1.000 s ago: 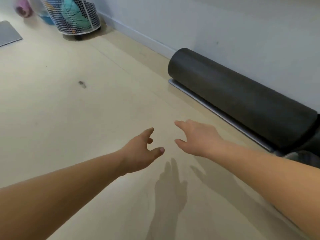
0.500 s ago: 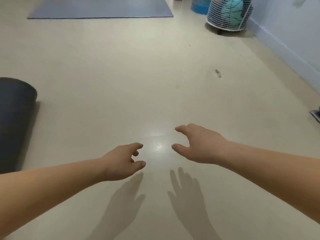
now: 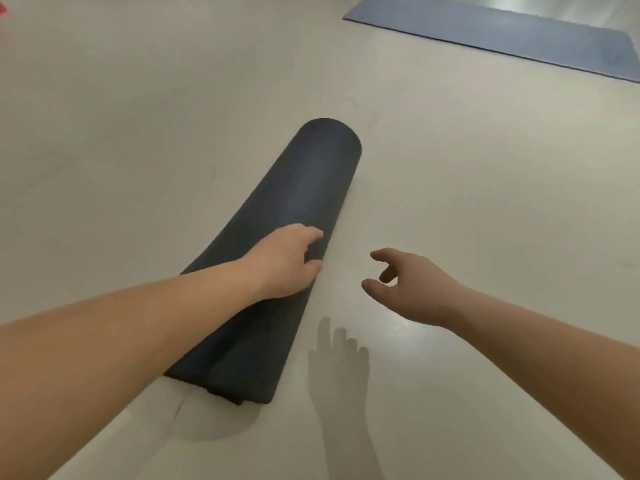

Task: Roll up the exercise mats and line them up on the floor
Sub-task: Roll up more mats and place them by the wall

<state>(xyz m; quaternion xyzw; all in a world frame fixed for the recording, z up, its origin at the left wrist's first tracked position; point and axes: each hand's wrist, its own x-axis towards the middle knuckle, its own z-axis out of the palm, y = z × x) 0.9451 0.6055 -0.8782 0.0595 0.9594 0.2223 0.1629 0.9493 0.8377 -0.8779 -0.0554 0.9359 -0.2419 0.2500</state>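
A dark rolled mat lay on the pale floor, running from near the person's left forearm away toward the upper middle of the view. Its far end was a smooth rounded cylinder; at its near end the loose outer edge of the roll showed as a step along the side.

The left hand rested on the right flank of the rolled mat, about midway along it, palm down with the fingers curled over the curve and the thumb pressed against the mat's side close to the floor. It gripped the roll from above, though how firmly could not be told.

The right hand hung in the air just to the right of the roll, apart from it and touching nothing. Its fingers were loosely spread and bent, thumb and forefinger parted, with nothing in it. Its shadow fell on the floor below, beside the near end of the roll.

Well apart from the roll, at the upper right, a second mat lay flat and unrolled on the floor, greyish-blue, cut off by the frame's edge. A small red patch showed at the far upper left edge; what it was could not be told.

No basket, bin or other container was in view.
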